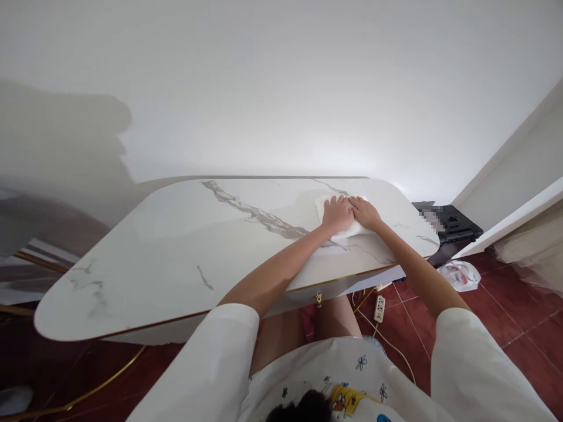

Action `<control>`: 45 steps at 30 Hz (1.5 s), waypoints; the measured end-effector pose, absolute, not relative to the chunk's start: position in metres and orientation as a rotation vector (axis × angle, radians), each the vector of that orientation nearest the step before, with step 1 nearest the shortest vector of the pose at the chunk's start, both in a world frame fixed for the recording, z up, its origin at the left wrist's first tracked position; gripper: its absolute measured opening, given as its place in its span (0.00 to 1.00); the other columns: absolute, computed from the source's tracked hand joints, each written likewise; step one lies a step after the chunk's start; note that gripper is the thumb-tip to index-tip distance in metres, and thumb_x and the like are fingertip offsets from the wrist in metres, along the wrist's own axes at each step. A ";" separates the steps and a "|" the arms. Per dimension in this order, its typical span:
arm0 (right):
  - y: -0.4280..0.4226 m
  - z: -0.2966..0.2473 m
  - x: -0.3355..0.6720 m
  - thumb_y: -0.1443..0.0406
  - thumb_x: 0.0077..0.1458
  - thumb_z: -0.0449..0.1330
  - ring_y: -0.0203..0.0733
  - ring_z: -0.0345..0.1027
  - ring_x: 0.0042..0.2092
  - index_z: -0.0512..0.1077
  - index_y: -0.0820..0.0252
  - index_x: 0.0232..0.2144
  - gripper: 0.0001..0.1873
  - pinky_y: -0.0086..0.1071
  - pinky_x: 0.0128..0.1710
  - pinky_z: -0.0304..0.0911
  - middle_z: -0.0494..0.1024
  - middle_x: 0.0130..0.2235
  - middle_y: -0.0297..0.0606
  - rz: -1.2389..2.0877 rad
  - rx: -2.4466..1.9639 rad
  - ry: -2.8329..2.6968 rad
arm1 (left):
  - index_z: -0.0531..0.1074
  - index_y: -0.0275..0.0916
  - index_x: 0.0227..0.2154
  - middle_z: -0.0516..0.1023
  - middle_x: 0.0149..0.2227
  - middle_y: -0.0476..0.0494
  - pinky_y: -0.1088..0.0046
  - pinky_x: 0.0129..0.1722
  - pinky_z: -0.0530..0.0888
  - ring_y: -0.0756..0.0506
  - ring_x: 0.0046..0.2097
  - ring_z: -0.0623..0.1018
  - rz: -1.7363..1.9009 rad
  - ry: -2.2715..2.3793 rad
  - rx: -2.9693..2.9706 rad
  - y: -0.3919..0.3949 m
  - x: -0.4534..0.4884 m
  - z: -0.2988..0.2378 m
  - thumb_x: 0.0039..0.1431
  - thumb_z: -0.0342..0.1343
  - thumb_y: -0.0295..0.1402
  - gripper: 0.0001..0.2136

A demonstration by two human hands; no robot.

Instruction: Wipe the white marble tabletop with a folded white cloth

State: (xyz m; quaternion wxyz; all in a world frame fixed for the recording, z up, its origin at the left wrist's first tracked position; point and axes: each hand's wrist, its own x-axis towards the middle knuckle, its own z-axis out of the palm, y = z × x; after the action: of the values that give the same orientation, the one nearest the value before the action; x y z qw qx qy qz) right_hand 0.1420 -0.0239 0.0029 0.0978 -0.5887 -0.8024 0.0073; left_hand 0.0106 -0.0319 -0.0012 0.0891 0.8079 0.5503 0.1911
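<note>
A white cloth (322,205) with a finely notched edge lies on the marble-patterned tabletop (185,234), right of the middle. My left hand (338,214) holds it against the surface, fingers bent slightly over it and pointing away from me. Beside it, my right hand (365,212) is on the cloth's right part, its fingertips touching or almost touching the left hand. Both palms face down and cover much of the cloth, so its folds beneath them are hidden.
A white wall (281,88) rises behind the table. A small brass knob (318,299) sticks out from the table's front. To the right are a black case (457,225), a plastic bag (460,275) and a power strip (379,308) with its cable on red floor tiles.
</note>
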 end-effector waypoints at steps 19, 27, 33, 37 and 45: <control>0.083 -0.005 0.101 0.70 0.65 0.42 0.49 0.61 0.62 0.68 0.59 0.57 0.24 0.43 0.59 0.62 0.73 0.59 0.41 0.103 -1.604 -2.329 | 0.59 0.37 0.65 0.59 0.69 0.40 0.55 0.66 0.56 0.38 0.69 0.57 0.434 1.777 2.418 0.067 -0.031 -0.003 0.69 0.33 0.34 0.25; 0.114 -0.007 0.105 0.70 0.64 0.43 0.51 0.63 0.61 0.67 0.60 0.59 0.25 0.45 0.58 0.64 0.74 0.58 0.43 0.102 -1.543 -2.348 | 0.55 0.35 0.68 0.56 0.71 0.40 0.54 0.67 0.54 0.37 0.71 0.54 0.390 1.879 2.380 0.089 -0.024 -0.004 0.69 0.32 0.35 0.26; 0.131 -0.008 0.118 0.69 0.66 0.43 0.47 0.60 0.64 0.65 0.60 0.62 0.25 0.42 0.62 0.58 0.70 0.63 0.41 0.120 -1.548 -2.361 | 0.54 0.34 0.68 0.55 0.71 0.39 0.53 0.67 0.54 0.35 0.71 0.54 0.379 1.904 2.365 0.104 -0.009 -0.002 0.69 0.33 0.35 0.27; 0.134 -0.012 0.128 0.69 0.66 0.42 0.47 0.56 0.66 0.63 0.62 0.63 0.26 0.41 0.64 0.55 0.66 0.66 0.40 0.079 -1.629 -2.337 | 0.56 0.37 0.68 0.56 0.71 0.41 0.53 0.67 0.55 0.36 0.70 0.55 0.387 1.851 2.397 0.112 -0.001 -0.003 0.70 0.33 0.36 0.26; 0.118 -0.022 0.142 0.70 0.66 0.41 0.52 0.56 0.66 0.63 0.66 0.63 0.27 0.46 0.63 0.55 0.65 0.66 0.46 -0.018 -1.647 -2.338 | 0.56 0.37 0.68 0.56 0.71 0.41 0.53 0.67 0.54 0.37 0.70 0.55 0.409 1.766 2.447 0.095 0.008 -0.005 0.69 0.33 0.35 0.26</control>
State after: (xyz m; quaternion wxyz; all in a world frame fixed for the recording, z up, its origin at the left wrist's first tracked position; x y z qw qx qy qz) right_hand 0.1420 0.1176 -0.0219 0.1403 -0.5701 -0.8095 -0.0064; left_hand 0.0084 0.0945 -0.0053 0.0480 0.8026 0.5793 0.1340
